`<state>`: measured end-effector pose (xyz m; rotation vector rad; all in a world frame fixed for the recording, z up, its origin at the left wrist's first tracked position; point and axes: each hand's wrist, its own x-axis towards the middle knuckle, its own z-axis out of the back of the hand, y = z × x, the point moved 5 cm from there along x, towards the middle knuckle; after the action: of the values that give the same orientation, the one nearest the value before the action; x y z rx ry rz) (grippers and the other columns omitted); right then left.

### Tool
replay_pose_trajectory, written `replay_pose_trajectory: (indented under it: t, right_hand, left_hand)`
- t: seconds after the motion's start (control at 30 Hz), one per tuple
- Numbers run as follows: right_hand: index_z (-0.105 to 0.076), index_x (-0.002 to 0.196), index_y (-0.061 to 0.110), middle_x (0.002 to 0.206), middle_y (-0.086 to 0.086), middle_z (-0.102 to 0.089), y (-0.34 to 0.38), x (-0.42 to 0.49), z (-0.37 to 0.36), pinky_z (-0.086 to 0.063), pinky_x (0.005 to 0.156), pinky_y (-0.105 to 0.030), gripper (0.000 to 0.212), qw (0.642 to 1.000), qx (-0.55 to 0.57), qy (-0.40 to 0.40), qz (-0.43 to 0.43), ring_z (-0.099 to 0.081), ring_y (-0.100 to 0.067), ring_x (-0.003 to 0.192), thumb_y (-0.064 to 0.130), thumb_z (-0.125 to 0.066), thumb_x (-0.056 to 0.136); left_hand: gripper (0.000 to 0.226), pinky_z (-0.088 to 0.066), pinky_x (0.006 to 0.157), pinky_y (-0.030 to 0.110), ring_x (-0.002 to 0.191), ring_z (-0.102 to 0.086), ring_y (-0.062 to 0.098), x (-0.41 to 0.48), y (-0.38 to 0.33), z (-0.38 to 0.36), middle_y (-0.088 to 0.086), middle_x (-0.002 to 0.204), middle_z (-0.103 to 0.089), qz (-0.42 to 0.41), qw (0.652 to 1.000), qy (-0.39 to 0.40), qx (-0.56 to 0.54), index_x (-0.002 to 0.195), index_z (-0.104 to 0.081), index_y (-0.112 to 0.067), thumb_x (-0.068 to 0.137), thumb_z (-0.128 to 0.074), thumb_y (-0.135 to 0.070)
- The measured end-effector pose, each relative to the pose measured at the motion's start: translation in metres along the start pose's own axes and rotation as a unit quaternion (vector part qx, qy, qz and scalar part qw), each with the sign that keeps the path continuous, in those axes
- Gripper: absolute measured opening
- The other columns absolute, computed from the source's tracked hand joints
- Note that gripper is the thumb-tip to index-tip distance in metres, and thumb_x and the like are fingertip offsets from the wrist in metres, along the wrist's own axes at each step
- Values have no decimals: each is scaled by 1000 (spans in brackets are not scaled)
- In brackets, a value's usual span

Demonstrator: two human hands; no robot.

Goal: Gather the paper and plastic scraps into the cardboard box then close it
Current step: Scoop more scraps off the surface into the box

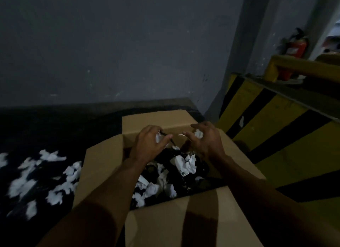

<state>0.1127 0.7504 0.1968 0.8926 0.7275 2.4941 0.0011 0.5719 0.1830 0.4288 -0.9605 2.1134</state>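
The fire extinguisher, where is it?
In the head view, the red fire extinguisher is far up on the right, against the grey wall, behind the yellow barrier.

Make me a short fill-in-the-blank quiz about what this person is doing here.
1. Both hands, left hand and right hand, are over the open brown ____ box.
2. Many crumpled white paper scraps lie on the dark floor to the box's ____.
3. The box's flaps are ____.
4. A ____ fire extinguisher stands far right.

Missing words: cardboard; left; open; red
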Motion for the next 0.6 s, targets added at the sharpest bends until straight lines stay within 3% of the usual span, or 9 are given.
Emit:
replay_pose_trajectory:
  t: [0.23,0.4,0.6]
  right_hand:
    - [-70,110,12,123,-11,-57,-23,1,-34,-44,94,-28,45,996,9,87,28,-57,-25,110,47,-70,82]
    - [-68,115,13,120,-12,-58,-34,-4,-47,-41,92,-26,43,991,-17,129,44,-56,-25,109,45,-65,86]
    - [-66,116,10,119,-15,-59,-41,-7,-56,-45,94,-33,43,985,-16,162,57,-56,-30,109,43,-62,89]
  left_hand:
    - [48,-41,82,29,100,-57,26,-34,9,-23,12,104,-64,89,994,45,52,105,-65,-6,86,-62,-50]
    - [45,-43,88,32,104,-55,24,-47,13,-29,8,109,-62,123,987,51,89,110,-63,-10,87,-60,-49]
    - [52,-42,94,35,112,-50,24,-52,8,-29,9,119,-58,138,979,64,139,122,-57,-11,90,-54,-52]
